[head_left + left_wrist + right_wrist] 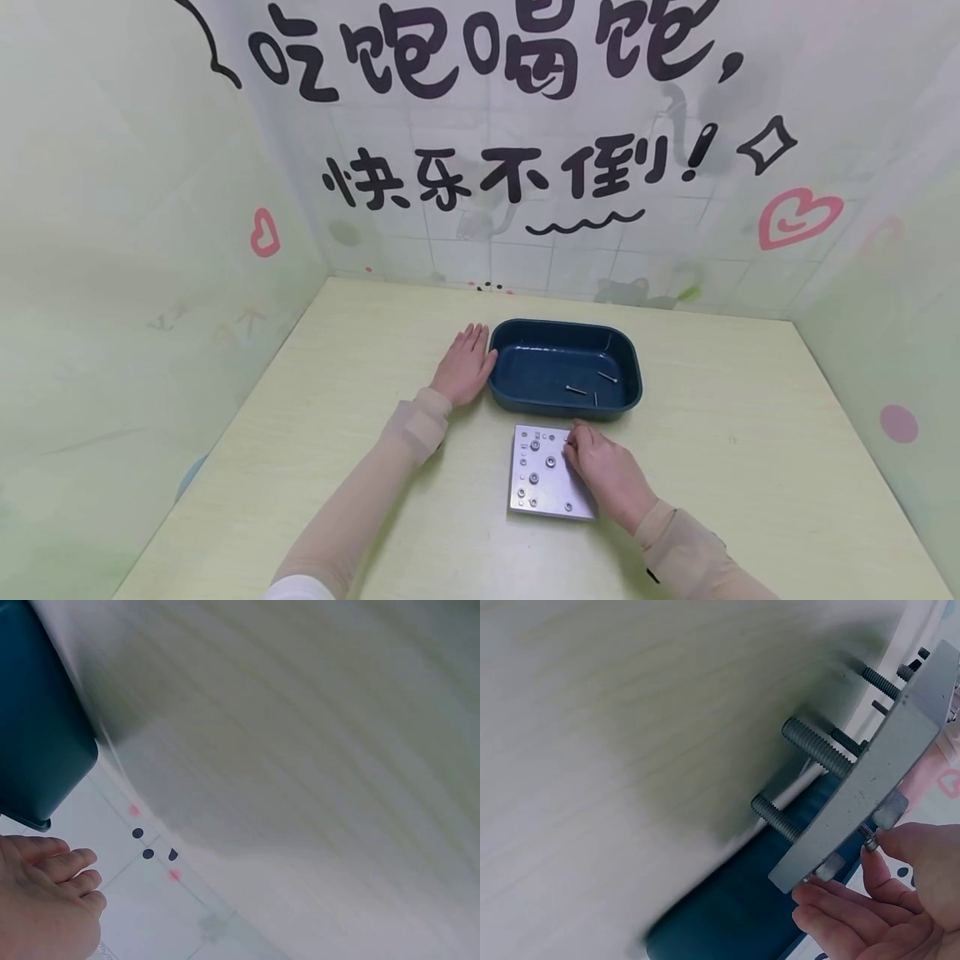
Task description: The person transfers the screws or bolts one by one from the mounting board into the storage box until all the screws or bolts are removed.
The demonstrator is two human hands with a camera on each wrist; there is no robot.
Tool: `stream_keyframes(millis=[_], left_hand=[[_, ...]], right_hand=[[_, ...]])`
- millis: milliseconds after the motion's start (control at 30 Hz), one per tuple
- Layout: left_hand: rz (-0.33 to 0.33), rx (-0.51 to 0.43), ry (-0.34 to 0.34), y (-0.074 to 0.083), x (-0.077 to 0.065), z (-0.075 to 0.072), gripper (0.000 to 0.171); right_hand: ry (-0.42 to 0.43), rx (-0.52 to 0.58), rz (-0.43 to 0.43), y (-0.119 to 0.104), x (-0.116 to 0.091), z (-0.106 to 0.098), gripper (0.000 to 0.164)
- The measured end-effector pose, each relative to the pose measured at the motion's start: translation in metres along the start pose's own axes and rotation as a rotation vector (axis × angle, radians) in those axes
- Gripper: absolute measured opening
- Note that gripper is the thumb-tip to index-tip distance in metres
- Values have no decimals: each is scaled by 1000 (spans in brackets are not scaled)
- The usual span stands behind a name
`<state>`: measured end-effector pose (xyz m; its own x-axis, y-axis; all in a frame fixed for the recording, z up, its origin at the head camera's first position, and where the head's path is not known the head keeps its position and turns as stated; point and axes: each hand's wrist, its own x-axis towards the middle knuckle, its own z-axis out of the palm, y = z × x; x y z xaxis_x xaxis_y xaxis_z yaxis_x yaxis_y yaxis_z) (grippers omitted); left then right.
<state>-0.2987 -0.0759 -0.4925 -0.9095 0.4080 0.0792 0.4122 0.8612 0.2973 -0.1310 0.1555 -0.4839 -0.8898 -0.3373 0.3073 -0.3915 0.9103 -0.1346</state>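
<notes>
**Bolted metal plate under two bare hands**

Black wall lettering (pixel 514 177) reads 吃饱喝饱,快乐不倒! above a pale wood-grain table (pixel 750 458). A square, silvery plate (pixel 553 492), studded with bolts (pixel 534 478), stands before a glossy blue tray (pixel 573 411). The right hand (pixel 611 477) pinches a screw (pixel 869 838); the left hand's (pixel 462 367) fingers (pixel 472 335) extend, empty, beside the tray.

Pale table (pixel 750 467); back wall (pixel 405 258) with black lettering (pixel 514 177), pink heart (pixel 799 218).
</notes>
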Motion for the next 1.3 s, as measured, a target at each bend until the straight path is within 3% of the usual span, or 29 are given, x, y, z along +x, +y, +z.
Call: stream_keyframes(millis=[267,633,1000,1300], left_hand=[[-7,-3,-5,0,0,0,61],[3,-2,2,0,0,0,60],[-4,4,-6,0,1,0,61],[-3,5,-4,-1,1,1,61]], right_hand=[[-2,28,23,0,0,-5,22],[106,87,-34,4,6,-15,22],[159,146,-4,18,26,-25,16],[181,127,28,38,49,-26,18]])
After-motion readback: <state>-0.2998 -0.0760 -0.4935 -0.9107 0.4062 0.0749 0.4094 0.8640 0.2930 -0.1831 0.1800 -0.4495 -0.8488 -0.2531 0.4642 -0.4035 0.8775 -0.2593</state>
